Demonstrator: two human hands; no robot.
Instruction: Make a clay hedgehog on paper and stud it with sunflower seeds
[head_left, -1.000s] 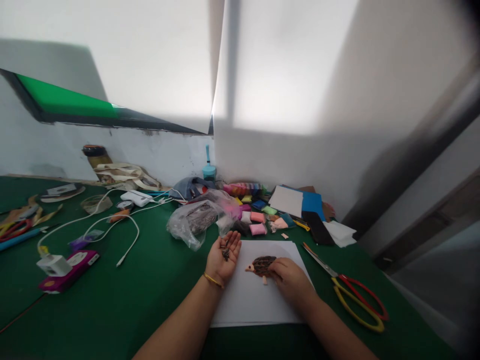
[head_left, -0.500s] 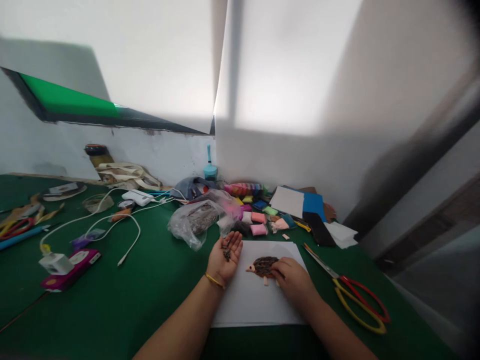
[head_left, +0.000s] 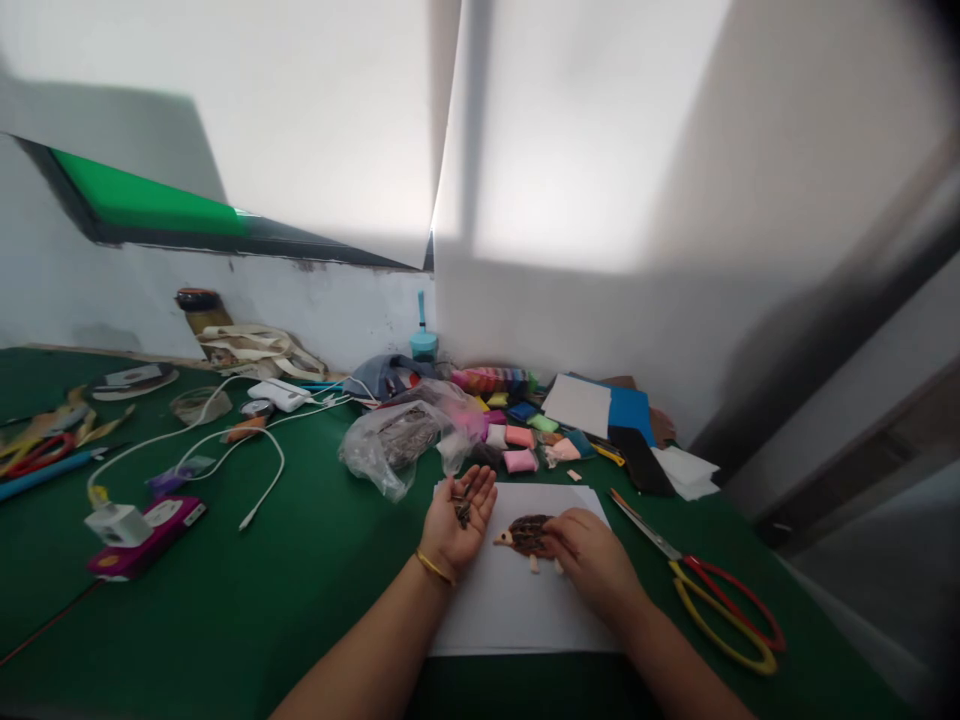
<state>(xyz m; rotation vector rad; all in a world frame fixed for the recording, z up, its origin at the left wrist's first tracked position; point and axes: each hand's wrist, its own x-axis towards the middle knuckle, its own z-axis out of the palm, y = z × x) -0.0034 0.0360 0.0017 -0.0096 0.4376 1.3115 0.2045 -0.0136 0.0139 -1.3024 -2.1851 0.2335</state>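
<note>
A small brown hedgehog figure (head_left: 524, 534) with a peach snout lies on a white sheet of paper (head_left: 510, 605) on the green table. My left hand (head_left: 457, 525) is palm up and open beside it, with several dark seeds (head_left: 463, 508) resting in the palm. My right hand (head_left: 592, 560) is at the figure's right end, fingers curled and pressed together against it. What the fingertips pinch is hidden.
Red and yellow scissors (head_left: 712, 595) lie right of the paper. A clear plastic bag of dark seeds (head_left: 390, 445) and several coloured clay packets (head_left: 510, 435) sit behind it. White cables, a charger (head_left: 116, 522) and a magenta box (head_left: 146, 540) lie to the left.
Both hands and the figure stay nearly still. The view has drifted slightly, so everything sits a little further right in the picture.
</note>
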